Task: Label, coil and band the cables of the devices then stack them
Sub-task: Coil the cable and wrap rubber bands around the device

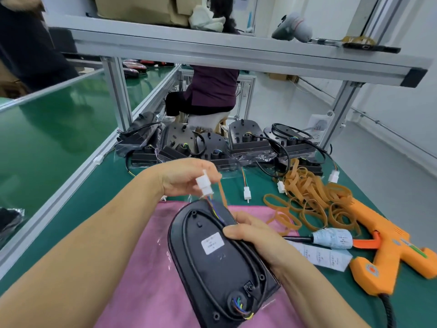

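- One device [212, 275] is in hand, lying back-up on the pink cloth [142, 268] at the near edge of the bench [71, 197].
- Its white label [212, 243] is already stuck on the back, so we judge the labelling done for this unit.
- The black cable [188, 247] lies in one loop around the back of the housing, so the coil looks nearly complete.
- Our right grip [255, 240] is wrapped round the right edge of the device, thumb pressing the loop down.
- Our left grip [189, 178] pinches the white connector [204, 184] just beyond the far end of the device. A tan rubber band [221, 195] hangs from the same fingers.
- The band is not yet around the coil, so banding is the step we take to be next.
- Many loose bands [307, 197] lie to the right, with a label roll [333, 237] and an orange gun [387, 252] beside them.
- Several other devices [246, 140] sit along the far side with cables trailing loose. They seem unbanded, and we see no tidy stack yet.
- Most of the task appears to be left.
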Demonstrator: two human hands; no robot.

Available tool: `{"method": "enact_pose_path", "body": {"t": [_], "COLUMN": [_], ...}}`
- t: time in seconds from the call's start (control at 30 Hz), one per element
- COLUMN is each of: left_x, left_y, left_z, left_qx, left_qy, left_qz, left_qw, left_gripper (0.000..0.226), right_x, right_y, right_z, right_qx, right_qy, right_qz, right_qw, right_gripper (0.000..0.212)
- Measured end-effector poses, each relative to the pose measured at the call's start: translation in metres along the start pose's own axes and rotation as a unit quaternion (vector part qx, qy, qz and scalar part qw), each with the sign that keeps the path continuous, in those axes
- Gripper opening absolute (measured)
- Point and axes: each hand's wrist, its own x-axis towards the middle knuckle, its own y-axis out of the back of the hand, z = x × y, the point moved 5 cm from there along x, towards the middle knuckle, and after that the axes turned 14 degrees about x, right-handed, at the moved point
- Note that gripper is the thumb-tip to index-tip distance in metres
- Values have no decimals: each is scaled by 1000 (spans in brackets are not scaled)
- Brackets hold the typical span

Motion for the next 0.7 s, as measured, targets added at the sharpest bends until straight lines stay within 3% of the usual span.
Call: {"method": "enact_pose_path", "body": {"t": [0.1,0.23,0.4,0.6,0.7], "left_x": [-1,-10,-26,-46,-55], "left_y": [11,7,9,19,14], "left_z": [13,34,44,25,3], "left_qx": [7,90,214,154,120], "left_qy": [-27,-82,-97,-115,-109], "left_qz": [72,59,108,213,263], "left_qw": [997,991,966,958,951], "left_gripper": [16,15,11,12,18], "right_x": [2,1,-2,-12,-15], "right_y": [6,9,19,15,14], "right_z": [3,5,-2,-10,-9], "right_qx": [-54,-66,-27,28,42], "right_qy": [-26,-43,2,57,70], "right_qz": [35,76,111,125,138], "right_qw": [998,994,993,990,987], "right_gripper": [71,73,48,31,41]}}
